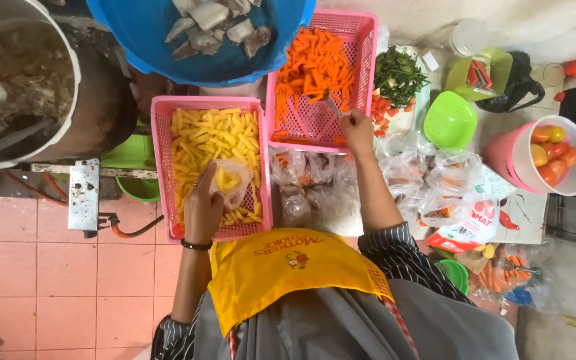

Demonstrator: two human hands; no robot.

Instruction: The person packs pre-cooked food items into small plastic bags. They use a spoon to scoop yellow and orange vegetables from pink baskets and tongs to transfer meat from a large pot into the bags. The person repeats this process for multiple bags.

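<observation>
Two pink plastic baskets with perforated, grid-like walls sit side by side on the worktop (531, 207), both rectangular. The nearer pink basket (161, 133) is heaped with pale yellow sticks (218, 137), cut short and blocky, matte and starchy-looking. The left hand (203, 208) is over that basket, fingers curled around a thin clear plastic bag (230, 181); the film is crinkled and glossy, and a few yellow sticks show through it. A dark band circles that wrist.

The farther pink basket (367, 40) holds orange carrot sticks (315, 63), piled toward its far end, with bare mesh floor showing nearer the person. The right hand (358, 130) is closed on the handle of a slim metal utensil (333, 105) whose tip reaches into the carrots; what kind of utensil it is, I cannot tell.

Between and beside the arms lies a cluster of filled clear bags (428, 180), shiny and knotted, too crowded to count. A round blue tub (135, 33) carries grey-white chunks. One large metal pot (98, 100) holds a brownish stew. A white tray of chopped greens (398, 77), one lime-green bowl (449, 121) and one pink bucket of tomatoes (505, 157) line the far side.
</observation>
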